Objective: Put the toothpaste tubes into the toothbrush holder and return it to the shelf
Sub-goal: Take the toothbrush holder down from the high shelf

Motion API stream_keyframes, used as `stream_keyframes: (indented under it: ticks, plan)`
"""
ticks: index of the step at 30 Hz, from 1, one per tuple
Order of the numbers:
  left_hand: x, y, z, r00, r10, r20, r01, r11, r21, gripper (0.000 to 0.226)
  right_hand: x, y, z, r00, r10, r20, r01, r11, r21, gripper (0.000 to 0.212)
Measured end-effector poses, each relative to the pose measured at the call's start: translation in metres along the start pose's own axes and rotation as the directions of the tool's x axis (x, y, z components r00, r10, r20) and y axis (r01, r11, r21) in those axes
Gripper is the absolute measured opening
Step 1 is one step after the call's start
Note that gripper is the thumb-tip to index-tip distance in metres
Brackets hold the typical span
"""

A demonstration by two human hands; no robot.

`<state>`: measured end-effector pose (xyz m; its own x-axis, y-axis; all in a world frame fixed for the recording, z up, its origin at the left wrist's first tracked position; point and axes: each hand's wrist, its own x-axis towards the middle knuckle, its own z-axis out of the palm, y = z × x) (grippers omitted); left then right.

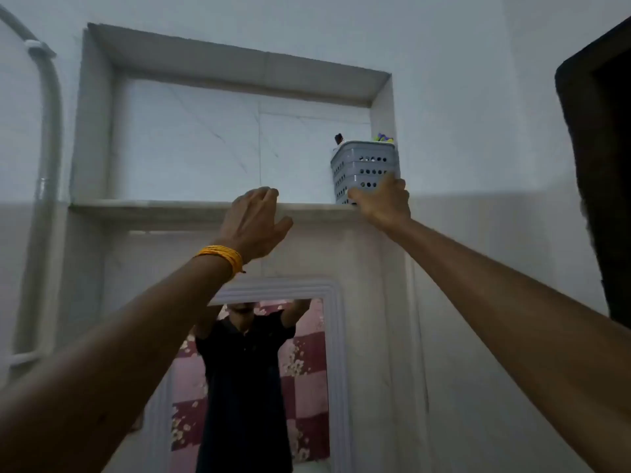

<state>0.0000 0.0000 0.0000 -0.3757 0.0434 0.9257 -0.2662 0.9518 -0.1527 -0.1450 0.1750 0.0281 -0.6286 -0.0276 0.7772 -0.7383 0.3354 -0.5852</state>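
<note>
A grey perforated toothbrush holder [363, 165] stands upright at the right end of the recessed marble shelf [153, 207], against the niche's right wall. A dark tip and green-yellow brush heads [384, 138] poke out of its top; I cannot make out any toothpaste tubes. My right hand [384, 201] is wrapped around the holder's lower front corner. My left hand [254, 221], with an orange thread band on the wrist, rests on the shelf's front edge at the middle, fingers curled over the lip and holding nothing.
Below the shelf hangs a white-framed mirror [336, 353] reflecting a person in a dark shirt with raised arms. A white pipe [47, 172] runs down the left wall. A dark door frame [601, 186] stands at the right.
</note>
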Motion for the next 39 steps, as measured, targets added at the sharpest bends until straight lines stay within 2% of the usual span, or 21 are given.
stream_keyframes:
  ticks: [2,5,7,10,14,21,27,31,34,39]
  plan:
    - [0.022,-0.012,0.015,1.000,0.017,0.006,-0.017,0.999,0.047,0.048,0.021,-0.005,0.010,0.999,0.020,-0.035,-0.022,0.999,-0.038,0.094]
    - [0.049,-0.021,0.035,0.989,0.021,0.144,-0.050,0.977,0.205,0.057,0.049,-0.008,0.019,0.995,0.067,-0.078,-0.070,0.997,-0.036,0.099]
    - [0.061,-0.023,0.042,0.985,0.013,0.172,-0.059,0.962,0.266,0.068,0.064,-0.007,0.025,0.988,0.096,-0.121,-0.099,0.995,-0.020,0.105]
    - [0.069,-0.029,0.048,0.988,0.014,0.154,-0.058,0.956,0.287,0.079,0.078,-0.007,0.035,0.983,0.125,-0.137,-0.129,0.992,-0.017,0.121]
    - [0.071,-0.028,0.055,0.984,0.006,0.177,-0.057,0.957,0.283,0.078,0.087,-0.006,0.039,0.974,0.170,-0.152,-0.173,0.985,-0.006,0.131]
    - [0.064,-0.017,0.053,0.984,-0.073,0.160,0.024,0.957,0.288,0.073,0.082,-0.016,0.022,0.980,0.166,-0.113,-0.160,0.985,0.059,0.127]
    - [0.027,-0.002,0.039,0.973,-0.053,0.226,0.018,0.988,0.156,0.070,0.049,-0.028,-0.010,0.985,0.131,-0.110,-0.106,0.972,0.209,0.113]
    - [-0.012,0.007,0.006,0.963,-0.089,0.255,0.081,0.996,0.040,0.070,0.009,-0.031,-0.033,0.993,0.092,-0.069,-0.070,0.960,0.273,0.107]
    - [-0.049,0.018,-0.009,0.958,-0.126,0.259,0.117,0.992,0.050,0.069,-0.034,-0.020,-0.039,0.996,0.084,-0.017,-0.074,0.939,0.337,0.104]
    - [-0.112,0.037,-0.018,0.921,-0.189,0.341,0.190,0.981,0.031,0.062,-0.118,0.023,-0.023,0.993,0.099,0.056,-0.113,0.915,0.386,0.100]
